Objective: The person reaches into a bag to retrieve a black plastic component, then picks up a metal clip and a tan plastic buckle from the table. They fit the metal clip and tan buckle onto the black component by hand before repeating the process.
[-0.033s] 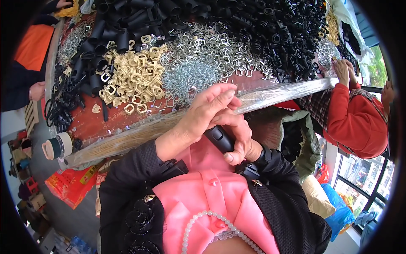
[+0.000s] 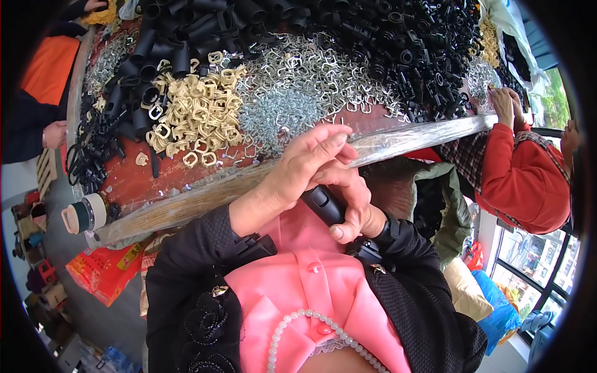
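The fingers of the right hand (image 2: 349, 189) are wrapped round a black part (image 2: 324, 205), with the thumb low against its end; from where I stand it slants down toward that thumb, just in front of the person's pink top (image 2: 314, 273). The left hand (image 2: 301, 161) crosses over its upper end, fingers nearly straight and thumb lying close to them; I can't tell whether they pinch anything. Just past the hands runs the film-wrapped edge of the red worktop (image 2: 127, 180), and there the heaps begin: tiny screws (image 2: 273, 118), cream clips (image 2: 202, 109) to their left, silver hooks (image 2: 354, 93) behind and to the right. Farther back are black tubes (image 2: 180, 59) on the left and black fittings (image 2: 413, 56) on the right. A cup (image 2: 94, 213) stands at the near left corner. Past the right end, a co-worker in a red top (image 2: 525, 183) has both hands at the worktop's edge; at the left, another person's hand (image 2: 55, 133) is beside it.
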Action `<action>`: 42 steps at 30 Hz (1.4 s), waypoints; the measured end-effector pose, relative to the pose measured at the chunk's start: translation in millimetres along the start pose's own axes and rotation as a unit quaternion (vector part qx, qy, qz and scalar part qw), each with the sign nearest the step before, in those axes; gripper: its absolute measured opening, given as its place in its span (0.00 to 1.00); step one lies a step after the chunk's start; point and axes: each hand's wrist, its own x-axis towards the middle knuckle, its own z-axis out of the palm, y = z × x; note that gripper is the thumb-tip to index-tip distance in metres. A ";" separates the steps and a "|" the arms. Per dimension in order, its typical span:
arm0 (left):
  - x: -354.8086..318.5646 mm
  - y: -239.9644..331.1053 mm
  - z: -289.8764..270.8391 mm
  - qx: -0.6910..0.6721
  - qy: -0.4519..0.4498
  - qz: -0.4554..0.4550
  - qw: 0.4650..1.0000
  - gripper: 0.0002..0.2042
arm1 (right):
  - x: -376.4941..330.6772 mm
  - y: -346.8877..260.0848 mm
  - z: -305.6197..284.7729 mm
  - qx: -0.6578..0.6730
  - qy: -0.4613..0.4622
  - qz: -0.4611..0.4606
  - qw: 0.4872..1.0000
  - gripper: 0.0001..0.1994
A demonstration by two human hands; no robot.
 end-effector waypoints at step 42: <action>-135.7 44.1 -199.0 0.657 0.429 0.085 0.614 0.15 | -44.1 -41.2 -87.4 -0.546 0.112 0.171 0.812 0.11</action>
